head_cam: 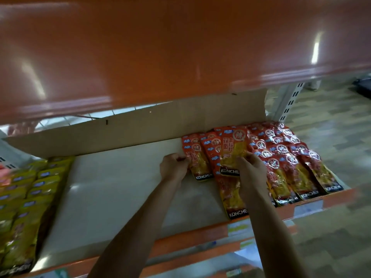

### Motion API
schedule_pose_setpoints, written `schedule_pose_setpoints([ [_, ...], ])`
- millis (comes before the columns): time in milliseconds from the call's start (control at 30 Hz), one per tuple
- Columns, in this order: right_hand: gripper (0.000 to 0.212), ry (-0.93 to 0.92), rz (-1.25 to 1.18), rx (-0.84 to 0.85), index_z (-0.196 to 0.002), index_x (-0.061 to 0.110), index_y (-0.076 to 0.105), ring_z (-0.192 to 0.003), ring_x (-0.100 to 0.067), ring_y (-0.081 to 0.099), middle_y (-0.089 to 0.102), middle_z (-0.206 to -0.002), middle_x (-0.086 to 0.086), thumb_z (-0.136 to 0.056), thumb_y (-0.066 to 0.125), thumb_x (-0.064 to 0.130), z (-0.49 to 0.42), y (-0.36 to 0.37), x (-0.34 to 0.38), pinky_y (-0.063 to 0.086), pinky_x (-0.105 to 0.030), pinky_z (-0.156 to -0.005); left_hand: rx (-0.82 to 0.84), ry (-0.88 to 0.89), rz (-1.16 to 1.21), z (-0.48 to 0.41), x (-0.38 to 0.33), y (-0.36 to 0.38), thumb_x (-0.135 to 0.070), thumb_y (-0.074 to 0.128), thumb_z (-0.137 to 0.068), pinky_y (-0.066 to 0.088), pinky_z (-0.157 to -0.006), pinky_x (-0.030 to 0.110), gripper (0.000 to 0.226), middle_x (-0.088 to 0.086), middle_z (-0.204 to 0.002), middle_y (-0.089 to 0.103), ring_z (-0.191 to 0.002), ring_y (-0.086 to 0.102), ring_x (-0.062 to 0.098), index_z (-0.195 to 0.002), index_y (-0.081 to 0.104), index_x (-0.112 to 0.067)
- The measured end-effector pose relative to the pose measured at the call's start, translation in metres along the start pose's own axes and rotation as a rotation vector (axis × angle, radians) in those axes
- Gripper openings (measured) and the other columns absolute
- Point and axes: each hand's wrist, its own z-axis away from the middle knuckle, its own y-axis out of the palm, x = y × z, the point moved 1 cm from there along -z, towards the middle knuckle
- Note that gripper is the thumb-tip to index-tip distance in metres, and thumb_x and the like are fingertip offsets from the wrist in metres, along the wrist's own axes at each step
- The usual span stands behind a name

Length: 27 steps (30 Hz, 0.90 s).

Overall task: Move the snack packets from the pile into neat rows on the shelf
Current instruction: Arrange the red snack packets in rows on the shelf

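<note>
Glossy orange metal upper shelf, overhanging the whole bay. Pale flat shelf board beneath, orange-edged at the front. Brown cardboard sheet, upright along the back. Block of yellow foil packets, ranked at far left. Overlapping rows of red-and-yellow glossy snack packets at right, reaching the front lip. Left hand, apart from the other, pinching the edge of the leftmost red packet. Right hand, curled round a lifted red packet above the newest row. Source pile not in view. Risk, as judged: slick film sliding on slick film, so a hurried placement likely to skew the row or nudge front packets over the lip.
</note>
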Motion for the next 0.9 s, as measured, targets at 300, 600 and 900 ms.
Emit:
schedule_pose_setpoints([
  [300,0.021,-0.096,0.201,0.135,-0.075,0.017,0.061,-0.064,-0.007,0.054,0.06,-0.068,0.006,-0.091,0.057,0.004,-0.007,0.004,0.003,0.046,-0.027,-0.064,-0.046,0.073,-0.2,-0.005,-0.002,0.0,-0.033,0.073,-0.08,0.058,-0.078,0.032,0.017,-0.002,-0.087,0.073,-0.079,0.068,0.013,-0.091,0.073,-0.019],
  [600,0.039,-0.058,0.355,0.28,-0.131,0.009,0.052,-0.094,-0.014,0.064,0.065,-0.111,-0.002,-0.092,0.056,0.006,-0.002,0.016,-0.003,0.057,-0.035,-0.082,0.082,0.215,0.043,0.024,-0.016,0.001,-0.038,0.053,-0.096,0.053,-0.074,0.021,0.025,-0.007,-0.099,0.068,-0.088,0.065,0.007,-0.108,0.066,-0.021],
  [900,0.005,-0.233,0.575,0.309,-0.091,0.014,0.063,-0.07,-0.017,0.06,0.064,-0.081,-0.006,-0.09,0.058,0.012,0.004,0.027,-0.005,0.052,-0.036,-0.063,0.253,0.122,0.355,0.037,-0.011,-0.007,-0.014,0.066,-0.089,0.058,-0.076,0.026,0.03,0.003,-0.106,0.071,-0.093,0.07,0.013,-0.118,0.063,-0.017],
])
